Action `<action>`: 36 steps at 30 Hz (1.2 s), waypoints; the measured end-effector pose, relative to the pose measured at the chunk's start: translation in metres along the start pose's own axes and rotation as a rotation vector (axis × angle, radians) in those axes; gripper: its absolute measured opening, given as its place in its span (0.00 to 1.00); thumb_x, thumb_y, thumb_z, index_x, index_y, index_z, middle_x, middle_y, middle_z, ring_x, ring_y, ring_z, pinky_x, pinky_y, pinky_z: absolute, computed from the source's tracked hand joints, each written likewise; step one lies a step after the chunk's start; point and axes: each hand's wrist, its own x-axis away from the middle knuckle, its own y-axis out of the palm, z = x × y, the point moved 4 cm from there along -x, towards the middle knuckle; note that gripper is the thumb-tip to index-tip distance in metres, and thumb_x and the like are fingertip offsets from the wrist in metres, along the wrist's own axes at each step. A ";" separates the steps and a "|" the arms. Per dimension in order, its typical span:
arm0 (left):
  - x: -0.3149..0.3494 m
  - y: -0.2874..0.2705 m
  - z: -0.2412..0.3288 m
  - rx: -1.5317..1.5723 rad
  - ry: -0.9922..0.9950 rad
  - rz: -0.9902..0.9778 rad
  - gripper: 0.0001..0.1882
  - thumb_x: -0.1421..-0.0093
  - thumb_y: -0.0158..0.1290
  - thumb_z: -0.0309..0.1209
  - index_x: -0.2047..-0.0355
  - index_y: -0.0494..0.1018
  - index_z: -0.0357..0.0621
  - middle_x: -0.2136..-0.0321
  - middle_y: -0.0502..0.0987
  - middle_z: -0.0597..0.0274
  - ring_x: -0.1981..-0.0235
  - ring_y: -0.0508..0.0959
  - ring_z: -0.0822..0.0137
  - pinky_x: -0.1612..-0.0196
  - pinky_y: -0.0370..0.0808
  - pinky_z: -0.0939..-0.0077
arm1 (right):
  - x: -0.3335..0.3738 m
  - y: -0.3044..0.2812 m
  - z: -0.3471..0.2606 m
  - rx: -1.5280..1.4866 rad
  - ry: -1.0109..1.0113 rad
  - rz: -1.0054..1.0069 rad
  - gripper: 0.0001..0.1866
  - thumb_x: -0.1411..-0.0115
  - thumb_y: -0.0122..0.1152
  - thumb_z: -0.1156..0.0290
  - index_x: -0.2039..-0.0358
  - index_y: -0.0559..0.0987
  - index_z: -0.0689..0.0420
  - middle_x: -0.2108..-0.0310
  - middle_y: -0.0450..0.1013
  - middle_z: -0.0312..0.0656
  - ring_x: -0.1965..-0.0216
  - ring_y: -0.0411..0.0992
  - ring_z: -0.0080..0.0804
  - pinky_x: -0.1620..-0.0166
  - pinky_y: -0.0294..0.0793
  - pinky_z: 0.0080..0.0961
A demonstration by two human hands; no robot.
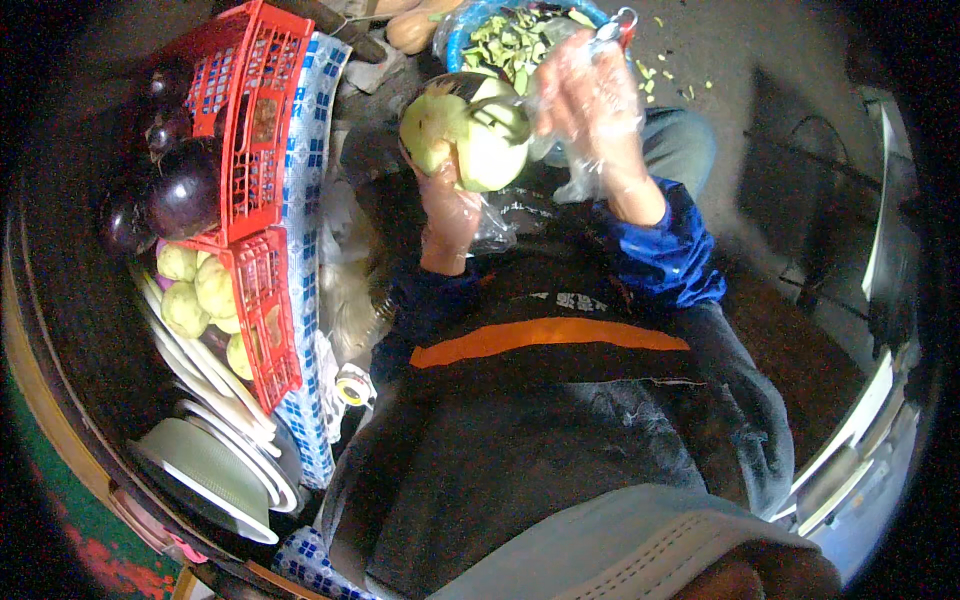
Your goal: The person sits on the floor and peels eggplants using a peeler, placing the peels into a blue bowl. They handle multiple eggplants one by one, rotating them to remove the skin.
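My left hand (448, 212), in a thin clear plastic glove, grips a round pale green vegetable (462, 132) from below, holding it up in front of me. A strip of peel curls off its right side. My right hand (592, 105), also in a clear glove, is closed on a peeler (612, 27) with a metal head and red handle, just right of the vegetable. Under both hands stands a blue basin (462, 40) filled with green peelings. Both forearms wear blue sleeves.
At the left, a red plastic crate (262, 120) holds dark purple eggplants (183, 192) and several peeled pale green vegetables (195, 292). White plates (215, 410) and a pale green bowl (205, 462) are stacked below it. A blue-white checked cloth (305, 200) runs alongside. Peelings litter the floor (670, 75).
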 end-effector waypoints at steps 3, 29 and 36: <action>0.008 0.009 0.014 0.068 -0.079 -0.034 0.31 0.36 0.42 0.47 0.37 0.56 0.44 0.42 0.66 0.56 0.42 0.68 0.56 0.38 0.65 0.57 | -0.031 -0.033 0.006 0.549 -0.187 0.045 0.08 0.32 0.49 0.66 0.59 0.66 0.56 0.74 0.72 0.37 0.76 0.72 0.22 0.74 0.74 0.23; -0.001 0.026 -0.001 0.510 -0.187 -0.287 0.27 0.36 0.44 0.49 0.41 0.63 0.51 0.47 0.71 0.61 0.47 0.72 0.61 0.44 0.71 0.54 | 0.009 0.005 -0.020 -0.059 0.022 -0.133 0.08 0.33 0.50 0.68 0.57 0.65 0.55 0.74 0.69 0.40 0.80 0.68 0.24 0.80 0.72 0.19; 0.000 0.016 -0.018 0.472 -0.372 -0.245 0.26 0.38 0.48 0.52 0.49 0.70 0.45 0.54 0.75 0.50 0.52 0.74 0.49 0.57 0.74 0.39 | -0.031 -0.012 -0.008 0.015 0.157 -0.258 0.09 0.33 0.50 0.65 0.58 0.69 0.56 0.75 0.68 0.35 0.80 0.64 0.19 0.77 0.66 0.15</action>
